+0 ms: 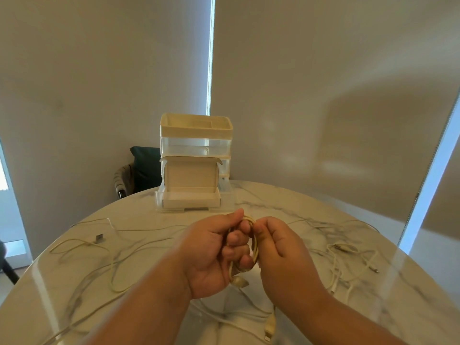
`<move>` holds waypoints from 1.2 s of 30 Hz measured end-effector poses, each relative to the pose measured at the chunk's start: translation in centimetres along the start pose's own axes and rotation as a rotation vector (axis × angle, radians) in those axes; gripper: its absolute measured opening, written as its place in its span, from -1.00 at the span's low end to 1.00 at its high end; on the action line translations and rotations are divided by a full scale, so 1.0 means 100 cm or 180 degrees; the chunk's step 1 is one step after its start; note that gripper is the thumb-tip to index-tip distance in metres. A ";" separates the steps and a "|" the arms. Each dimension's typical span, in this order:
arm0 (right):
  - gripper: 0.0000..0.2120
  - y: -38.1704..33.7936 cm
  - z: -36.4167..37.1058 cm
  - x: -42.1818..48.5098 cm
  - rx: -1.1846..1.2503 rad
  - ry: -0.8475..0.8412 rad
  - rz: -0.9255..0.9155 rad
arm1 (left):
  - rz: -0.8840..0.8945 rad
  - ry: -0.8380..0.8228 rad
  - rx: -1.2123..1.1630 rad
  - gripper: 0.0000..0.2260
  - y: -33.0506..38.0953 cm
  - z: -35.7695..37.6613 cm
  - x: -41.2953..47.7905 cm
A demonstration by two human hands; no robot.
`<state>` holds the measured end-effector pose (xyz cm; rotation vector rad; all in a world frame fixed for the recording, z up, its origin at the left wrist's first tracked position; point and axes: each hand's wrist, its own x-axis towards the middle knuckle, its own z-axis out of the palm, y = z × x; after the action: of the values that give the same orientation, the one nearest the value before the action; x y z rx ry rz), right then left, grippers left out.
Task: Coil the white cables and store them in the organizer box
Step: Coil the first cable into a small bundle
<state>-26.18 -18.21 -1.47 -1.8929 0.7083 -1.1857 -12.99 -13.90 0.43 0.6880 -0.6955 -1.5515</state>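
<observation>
A coiled white cable (254, 247) is held between both hands above the middle of the marble table (286, 202). My left hand (211, 255) grips the coil with curled fingers. My right hand (278, 250) pinches the coil's right side. The cable's plug end (240, 281) hangs below my left palm. The white organizer box (195, 150) stands at the table's far edge, with an open cardboard box (190, 192) in its pulled-out lowest drawer.
Loose white cables sprawl on the left (99, 245), on the right (348, 255) and near the front edge (270, 324). A dark chair (139, 170) stands behind the table to the left of the organizer. Window blinds fill the background.
</observation>
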 end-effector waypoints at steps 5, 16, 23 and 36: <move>-0.72 0.000 0.000 0.000 0.0371 -0.0432 0.0451 | 0.0204 0.0197 -0.0153 -0.75 -0.004 -0.003 0.005; -0.78 0.006 -0.003 0.003 -0.0057 -0.0195 -0.0022 | 0.0547 0.0142 -0.0106 -0.70 -0.002 0.008 0.000; -0.80 0.023 -0.010 0.016 0.1013 -0.0676 0.1099 | 0.0762 0.0531 -0.0566 -0.67 0.001 0.005 0.002; -0.75 0.019 0.002 0.000 -0.1686 -0.1529 -0.0047 | 0.1424 0.0816 -0.1464 -0.73 0.014 -0.013 0.011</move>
<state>-26.06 -19.19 -3.10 -2.4981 0.7827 -0.5284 -11.15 -15.20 0.63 0.3433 -0.2565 -1.1244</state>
